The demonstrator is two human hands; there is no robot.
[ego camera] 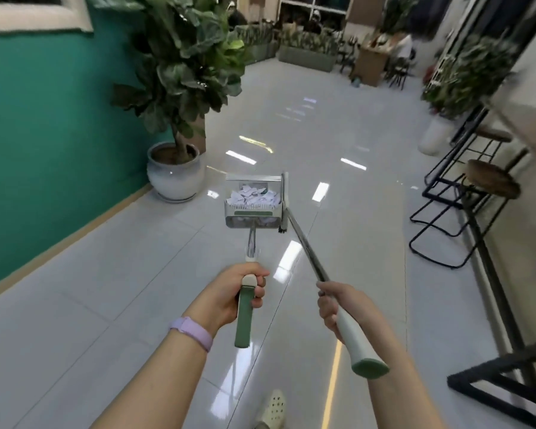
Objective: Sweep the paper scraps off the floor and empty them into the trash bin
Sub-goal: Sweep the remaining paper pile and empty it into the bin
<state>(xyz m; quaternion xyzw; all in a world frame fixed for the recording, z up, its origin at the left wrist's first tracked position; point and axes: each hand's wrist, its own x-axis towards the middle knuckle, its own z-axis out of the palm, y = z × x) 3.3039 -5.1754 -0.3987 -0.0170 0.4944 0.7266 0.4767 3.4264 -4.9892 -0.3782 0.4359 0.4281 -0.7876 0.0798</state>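
I see the paper scraps (253,196) piled white and crumpled inside the dustpan (254,201), which hangs out ahead of me over the pale tiled floor (338,144), its open mouth facing up and away. The dustpan's thin metal shaft runs back to a green grip, and my left hand (229,300) is wrapped around that grip, thumb on top near the white collar, fingers curled round the far side. The left forearm reaches in from the lower left with a lilac wristband (192,332) at the wrist. Just beside the dustpan's right wall stands the broom (284,201), its head upright and touching or nearly touching the pan; I cannot tell which. Its dark pole slants back to my right hand (341,305), which grips the white handle above the green end cap, the right forearm coming up from the bottom edge. Below, a pale perforated shoe (274,407) shows on the floor. To the left, a potted plant (180,88) in a white pot sits against the green wall (44,134). On the right, black-framed stools (489,181) stand along a counter.
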